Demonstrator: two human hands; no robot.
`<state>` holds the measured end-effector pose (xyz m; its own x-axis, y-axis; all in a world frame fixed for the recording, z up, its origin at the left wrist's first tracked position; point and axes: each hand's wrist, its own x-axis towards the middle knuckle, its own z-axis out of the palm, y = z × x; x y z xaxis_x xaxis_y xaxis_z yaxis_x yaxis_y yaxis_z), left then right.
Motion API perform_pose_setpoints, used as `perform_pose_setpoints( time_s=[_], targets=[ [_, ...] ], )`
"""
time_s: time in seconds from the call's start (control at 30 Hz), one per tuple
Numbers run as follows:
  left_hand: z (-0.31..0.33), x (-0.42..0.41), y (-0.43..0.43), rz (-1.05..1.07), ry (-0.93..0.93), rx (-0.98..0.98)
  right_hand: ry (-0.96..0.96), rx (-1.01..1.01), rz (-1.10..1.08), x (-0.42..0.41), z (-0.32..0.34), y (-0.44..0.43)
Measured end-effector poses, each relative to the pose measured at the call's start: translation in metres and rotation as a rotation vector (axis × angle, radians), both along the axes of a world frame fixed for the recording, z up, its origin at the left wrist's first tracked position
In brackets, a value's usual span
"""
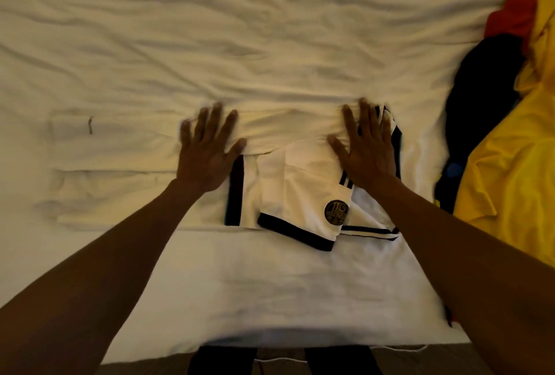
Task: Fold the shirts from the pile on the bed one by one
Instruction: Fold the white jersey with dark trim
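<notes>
The white shirt [300, 188] with black trim lies partly folded near the front edge of the bed [240, 29]. The left hand [207, 158] and the right hand [369, 149] press flat on its far fold, fingers straight and spread. The pile of shirts [510, 164] lies at the bed's right edge.

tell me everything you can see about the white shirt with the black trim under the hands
The white shirt looks like soft, smooth sports fabric. It has black bands on the sleeve hems, thin black stripes near one shoulder and a round dark badge with pale lettering on one sleeve. It lies flat and partly folded on the bed sheet, with the sleeves turned in over the body. The left hand and right hand press flat on its far edge, fingers spread.
</notes>
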<state>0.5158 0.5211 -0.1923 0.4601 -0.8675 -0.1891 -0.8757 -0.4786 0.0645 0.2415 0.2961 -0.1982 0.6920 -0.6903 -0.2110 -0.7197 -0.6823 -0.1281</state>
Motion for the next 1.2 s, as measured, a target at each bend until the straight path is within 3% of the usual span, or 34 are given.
perform_pose_setpoints(
  time_s=[0.17,0.37,0.47,0.6,0.8,0.9,0.97,1.1,1.2],
  targets=[
    [0.012,0.049,0.044,0.073,0.131,-0.028,0.024,-0.072,-0.170,0.032,0.016,0.029],
    [0.013,0.065,0.060,0.177,0.170,-0.150,-0.336,0.081,0.000,0.143,0.048,0.133],
    [0.005,0.084,0.073,0.227,0.149,-0.081,-0.226,0.203,0.063,0.188,0.034,0.175],
    [-0.003,0.122,0.107,0.167,0.049,-0.037,-0.064,0.177,-0.082,0.188,0.012,0.196],
    [-0.006,0.183,0.142,0.309,-0.001,-0.049,-0.038,0.119,-0.079,0.180,0.011,0.194],
    [0.000,0.189,0.144,0.408,0.008,-0.064,-0.036,0.192,-0.086,0.185,0.020,0.192],
    [0.013,0.179,0.135,0.445,0.025,-0.108,-0.132,0.281,-0.103,0.184,0.033,0.187],
    [0.042,0.125,0.096,0.256,0.088,-0.330,-0.390,0.226,-0.135,0.150,0.066,0.163],
    [0.054,0.065,0.060,0.064,0.208,-0.440,-0.457,0.117,-0.276,0.096,0.082,0.141]
  ],
)
